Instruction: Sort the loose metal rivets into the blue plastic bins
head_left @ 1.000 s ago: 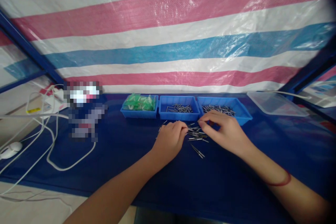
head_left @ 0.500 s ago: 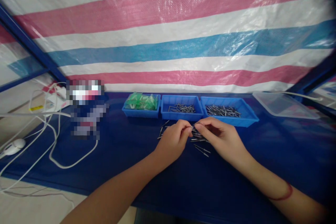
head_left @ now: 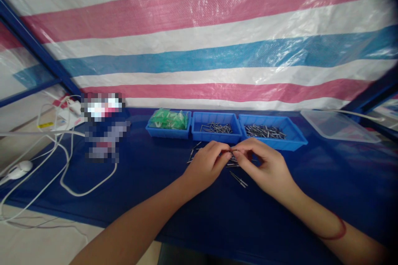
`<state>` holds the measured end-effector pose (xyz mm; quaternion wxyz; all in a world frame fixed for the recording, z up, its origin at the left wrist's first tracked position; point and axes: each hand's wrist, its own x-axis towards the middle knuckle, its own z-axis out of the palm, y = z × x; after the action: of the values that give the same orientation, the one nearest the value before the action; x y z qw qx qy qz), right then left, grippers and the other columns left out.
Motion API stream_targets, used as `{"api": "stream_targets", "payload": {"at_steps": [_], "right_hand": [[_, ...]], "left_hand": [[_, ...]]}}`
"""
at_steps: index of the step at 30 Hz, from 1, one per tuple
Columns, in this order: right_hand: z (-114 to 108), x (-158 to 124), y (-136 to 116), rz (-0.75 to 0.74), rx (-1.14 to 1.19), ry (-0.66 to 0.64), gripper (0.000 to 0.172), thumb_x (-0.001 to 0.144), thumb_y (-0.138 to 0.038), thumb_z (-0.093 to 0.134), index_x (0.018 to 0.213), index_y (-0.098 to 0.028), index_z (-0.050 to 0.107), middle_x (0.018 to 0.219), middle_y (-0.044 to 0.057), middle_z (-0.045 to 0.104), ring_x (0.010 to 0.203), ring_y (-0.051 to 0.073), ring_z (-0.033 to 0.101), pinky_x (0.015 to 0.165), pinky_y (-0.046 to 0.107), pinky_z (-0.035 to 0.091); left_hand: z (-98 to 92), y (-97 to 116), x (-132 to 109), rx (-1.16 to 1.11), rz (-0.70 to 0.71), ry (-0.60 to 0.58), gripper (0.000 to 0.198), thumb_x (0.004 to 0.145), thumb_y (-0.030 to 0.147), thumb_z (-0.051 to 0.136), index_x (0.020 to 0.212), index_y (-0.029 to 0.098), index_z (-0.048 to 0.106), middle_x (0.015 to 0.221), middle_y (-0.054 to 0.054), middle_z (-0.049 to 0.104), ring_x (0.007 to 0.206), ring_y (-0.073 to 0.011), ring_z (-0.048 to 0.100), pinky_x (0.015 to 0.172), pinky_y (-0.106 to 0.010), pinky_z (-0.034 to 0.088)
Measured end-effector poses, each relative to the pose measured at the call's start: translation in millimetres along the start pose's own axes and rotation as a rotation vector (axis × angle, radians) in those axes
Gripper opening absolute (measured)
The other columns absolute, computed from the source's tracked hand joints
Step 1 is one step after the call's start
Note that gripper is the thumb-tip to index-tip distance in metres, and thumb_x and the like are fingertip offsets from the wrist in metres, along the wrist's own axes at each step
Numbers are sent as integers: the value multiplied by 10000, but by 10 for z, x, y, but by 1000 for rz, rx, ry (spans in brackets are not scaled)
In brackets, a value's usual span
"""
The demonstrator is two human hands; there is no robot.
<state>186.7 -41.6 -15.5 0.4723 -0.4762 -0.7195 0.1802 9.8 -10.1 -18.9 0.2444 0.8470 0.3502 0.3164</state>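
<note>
Over the blue table, my left hand (head_left: 207, 160) and my right hand (head_left: 264, 163) meet fingertip to fingertip. Both pinch a small metal piece between them, seemingly a blind rivet (head_left: 231, 151), mostly hidden by the fingers. Beneath and behind the hands lies a loose pile of silver rivets (head_left: 231, 163), partly covered. A few rivets (head_left: 239, 179) lie apart, closer to me. Others (head_left: 193, 151) show left of my left hand.
Behind the hands stand three blue bins in a row: one with green-tinted plastic packets (head_left: 168, 119), two with loose rivets (head_left: 217, 127) (head_left: 264, 131). A clear plastic lid (head_left: 338, 126) lies right. White cables (head_left: 66, 165) and blurred items occupy the left. A striped sheet (head_left: 199, 58) hangs behind.
My fingertips have drawn closer together, covering more of the piece between them. My right hand has turned slightly. The view has shifted a little; the bins are in place.
</note>
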Motion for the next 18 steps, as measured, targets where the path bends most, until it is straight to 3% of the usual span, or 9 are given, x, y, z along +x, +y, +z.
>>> {"api": "stream_targets", "payload": {"at_steps": [12, 15, 18], "right_hand": [[-22, 21, 48, -79, -40, -38, 82, 892, -251, 543, 877, -226, 620, 758, 25, 610, 677, 158, 552, 628, 308, 446], [-35, 48, 111, -102, -48, -50, 100, 900, -253, 539, 851, -226, 623, 790, 29, 633, 736, 168, 574, 679, 320, 459], [-126, 102, 215, -92, -146, 64, 118, 891, -279, 552, 815, -228, 626, 813, 37, 660, 785, 191, 587, 732, 351, 460]], "left_hand": [[-44, 6, -9, -95, 27, 198, 127, 926, 286, 512, 959, 170, 548, 938, -41, 586, 833, -139, 570, 772, -256, 452], [-46, 5, -11, -93, -35, 142, 188, 919, 310, 525, 1036, 166, 554, 933, -33, 624, 798, -136, 579, 762, -262, 452], [-36, -8, -19, -22, -37, 40, 260, 914, 340, 539, 1112, 175, 568, 942, -29, 659, 845, -155, 588, 794, -284, 441]]}}
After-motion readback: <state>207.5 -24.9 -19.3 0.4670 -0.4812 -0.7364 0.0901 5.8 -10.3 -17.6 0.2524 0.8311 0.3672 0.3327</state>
